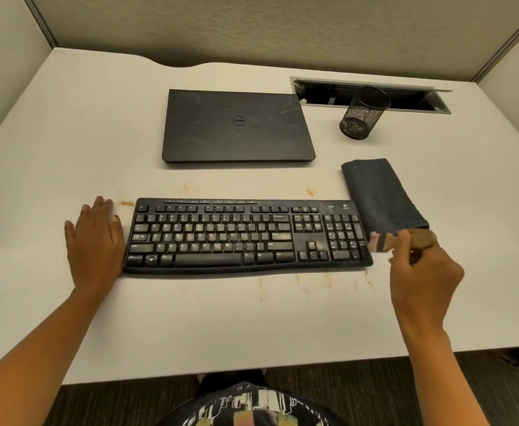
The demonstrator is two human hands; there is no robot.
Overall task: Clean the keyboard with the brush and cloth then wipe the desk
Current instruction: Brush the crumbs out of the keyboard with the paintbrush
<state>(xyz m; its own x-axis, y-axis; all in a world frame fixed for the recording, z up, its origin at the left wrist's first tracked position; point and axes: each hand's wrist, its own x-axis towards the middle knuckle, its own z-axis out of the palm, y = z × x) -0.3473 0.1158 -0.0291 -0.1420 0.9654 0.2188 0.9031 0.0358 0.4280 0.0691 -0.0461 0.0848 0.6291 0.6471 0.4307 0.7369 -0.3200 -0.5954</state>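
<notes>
- While the right hand point(421, 272) curls its fingers round the brush point(384, 241), a blurred shape at the right end of the keyboard point(245, 238), the left hand point(96, 241) lies flat on the surface point(67, 133) with straight fingers, its thumb side against the keyboard's left end.
- The black keyboard sits square to the near edge, and pale dust dulls many of its keys.
- The dark grey cloth point(381, 195) lies folded just beyond the brush, touching the keyboard's far right corner.
- Orange-brown crumbs point(262, 290) speckle the white surface in front of the keyboard, behind it and off its left corner.
- Farther back rests a closed, smudged black laptop point(236, 126); to its right a black mesh cup point(364, 113) stands in front of an open cable slot point(405, 96) cut into the surface.
- Beige fabric partitions point(252, 26) wall in the surface at the back and on both sides.
- Dark carpet point(375, 385) shows below the near edge.
</notes>
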